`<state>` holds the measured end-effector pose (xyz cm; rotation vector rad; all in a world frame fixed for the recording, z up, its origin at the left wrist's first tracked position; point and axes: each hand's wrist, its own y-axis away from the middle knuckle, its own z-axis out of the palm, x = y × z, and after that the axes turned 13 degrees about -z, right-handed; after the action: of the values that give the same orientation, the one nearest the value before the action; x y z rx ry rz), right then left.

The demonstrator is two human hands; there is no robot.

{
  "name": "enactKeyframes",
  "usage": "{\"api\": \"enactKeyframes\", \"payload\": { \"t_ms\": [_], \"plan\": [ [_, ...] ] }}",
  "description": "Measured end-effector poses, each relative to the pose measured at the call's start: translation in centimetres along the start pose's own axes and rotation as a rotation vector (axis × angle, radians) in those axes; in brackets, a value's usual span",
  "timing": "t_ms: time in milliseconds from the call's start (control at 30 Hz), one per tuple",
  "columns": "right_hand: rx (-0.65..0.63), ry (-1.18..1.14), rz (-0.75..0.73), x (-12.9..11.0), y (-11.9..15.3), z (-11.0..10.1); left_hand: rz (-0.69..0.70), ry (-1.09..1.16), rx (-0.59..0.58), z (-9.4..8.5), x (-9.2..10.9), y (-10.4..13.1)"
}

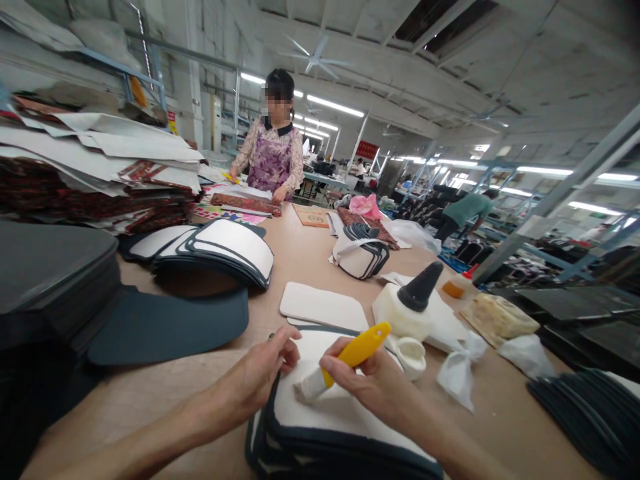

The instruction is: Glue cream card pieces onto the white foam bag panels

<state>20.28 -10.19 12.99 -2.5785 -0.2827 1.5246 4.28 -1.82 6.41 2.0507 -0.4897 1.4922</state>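
My right hand [367, 373] is closed around the yellow handle of a flat paintbrush [360, 348]. Its pale bristle end is pressed against the white face of the top panel [345, 417], a rounded piece with a dark border lying on a stack of similar pieces. At the far left edge of that panel is my left hand [280, 353], fingers loosely bent and a little apart, with nothing seen in them. Just beyond the stack lie white rounded sheets [323, 305]. A whitish plastic container with a black cone top [420, 287] stands to the right of them.
Curved dark-edged panels [225, 250] and a dark curved sheet [175, 330] lie left, beside a tall dark stack [55, 267]. A tied bundle [360, 253], an orange-filled bottle [456, 285] and a knotted plastic bag [463, 373] are rightward. A person [275, 143] stands across the table.
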Motion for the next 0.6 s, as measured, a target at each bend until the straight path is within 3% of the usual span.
{"api": "enactKeyframes", "payload": {
  "t_ms": [67, 167, 300, 367, 467, 533, 600],
  "plan": [
    [0.062, 0.070, 0.046, 0.8, 1.2, -1.2, -0.011, 0.017, -0.003, 0.3, -0.3, 0.1],
    [0.233, 0.184, 0.176, 2.9, 5.0, -5.3, 0.060, -0.083, -0.026, 0.1, -1.0, 0.7],
    [0.380, 0.298, 0.313, 4.5, 9.1, -10.3, 0.181, -0.215, -0.099, -1.6, -0.3, -0.3],
    [0.496, 0.273, 0.312, 4.3, 9.0, -10.8, 0.244, -0.339, -0.110, -2.8, 0.4, -2.7],
    [0.631, 0.097, 0.159, 3.2, 6.3, -9.4, 0.307, -0.559, -0.003, -4.4, -0.2, -8.5],
    [0.568, -0.033, 0.032, 2.9, 3.8, -8.1, 0.346, -0.670, 0.027, -5.0, -2.0, -13.0],
    [0.465, -0.087, -0.004, 3.3, 1.5, -7.3, 0.365, -0.754, -0.006, -5.4, -4.4, -17.2]
  ]
}}
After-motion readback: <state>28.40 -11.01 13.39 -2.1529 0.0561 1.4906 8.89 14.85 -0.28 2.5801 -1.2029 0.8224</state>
